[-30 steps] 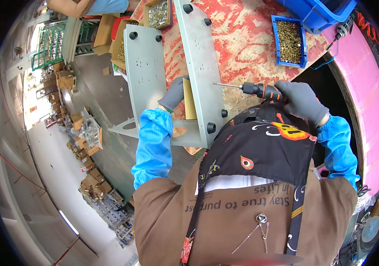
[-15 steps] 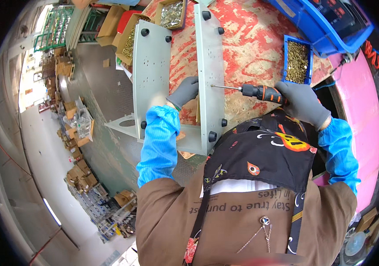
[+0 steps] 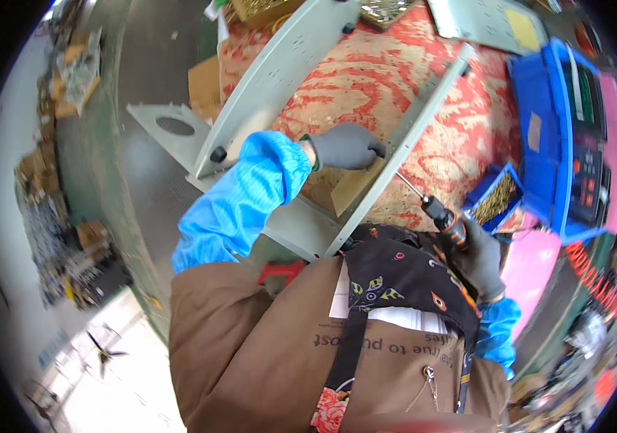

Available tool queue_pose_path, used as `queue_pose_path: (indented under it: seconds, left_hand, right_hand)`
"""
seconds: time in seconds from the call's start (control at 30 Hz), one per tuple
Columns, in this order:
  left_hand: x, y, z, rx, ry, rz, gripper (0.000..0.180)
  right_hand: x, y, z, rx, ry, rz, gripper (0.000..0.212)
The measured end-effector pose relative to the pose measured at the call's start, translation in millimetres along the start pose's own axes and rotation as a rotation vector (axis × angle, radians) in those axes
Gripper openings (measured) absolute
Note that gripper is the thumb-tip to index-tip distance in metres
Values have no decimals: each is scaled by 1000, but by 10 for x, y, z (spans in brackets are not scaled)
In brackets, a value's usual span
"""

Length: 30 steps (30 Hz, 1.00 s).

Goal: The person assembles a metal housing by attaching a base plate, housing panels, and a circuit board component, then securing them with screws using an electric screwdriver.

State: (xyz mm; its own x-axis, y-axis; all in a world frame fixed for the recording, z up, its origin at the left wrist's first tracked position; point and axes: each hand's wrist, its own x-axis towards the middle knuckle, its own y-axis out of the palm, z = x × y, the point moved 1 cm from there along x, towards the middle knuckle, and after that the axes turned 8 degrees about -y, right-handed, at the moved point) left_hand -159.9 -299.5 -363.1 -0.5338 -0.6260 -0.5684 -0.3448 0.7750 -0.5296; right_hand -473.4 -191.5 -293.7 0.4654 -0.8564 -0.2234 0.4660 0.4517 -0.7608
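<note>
A light grey sheet-metal chassis [image 3: 269, 86] with two upright side panels and black rubber feet stands on the worktable. Inside it, my left hand [image 3: 348, 146], in a grey glove, is closed with its fingers curled close to the inner face of the right panel [image 3: 413, 130]. Whatever those fingers may pinch is hidden. My gloved right hand [image 3: 480, 260] grips a black and orange electric screwdriver [image 3: 442, 216]. Its thin bit points up and left, the tip at or very near the outer face of the right panel.
The red-worn wooden tabletop [image 3: 474, 123] carries a small blue bin [image 3: 496, 202] of brass-coloured screws at right. Beside it is a big blue crate [image 3: 539, 119] with an electronic device. A flat grey plate [image 3: 460, 25] lies at the far side. A red coiled hose [image 3: 597, 278] hangs at right.
The view has turned, so the chassis now leans to the right. My left hand has come across to the right panel's inner side. The screwdriver stays in my right hand, its bit still at the panel.
</note>
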Motion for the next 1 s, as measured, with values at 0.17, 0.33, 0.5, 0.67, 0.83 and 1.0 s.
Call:
queue_pose_path:
  seconds: [0.17, 0.33, 0.5, 0.67, 0.83, 1.0]
  left_hand:
    - [54, 44, -63, 146, 74, -24, 34]
    - [31, -15, -70, 68, 129, -85, 29]
    - [22, -30, -14, 79, 144, -77, 29]
    - [33, -78, -39, 90, 157, -62, 26]
    - [79, -19, -52, 138, 137, -120, 25]
    - [106, 56, -58, 128, 153, -188, 23]
  right_hand:
    - [20, 126, -56, -45, 26, 44, 38]
    - [27, 71, -60, -19, 140, 162, 44]
    - [28, 61, -196, -78, 88, 218, 51]
    - [88, -6, -120, -107, 73, 218, 49]
    - [124, -9, -183, -125, 65, 205, 48]
    - [127, -29, -210, -148, 33, 202, 49]
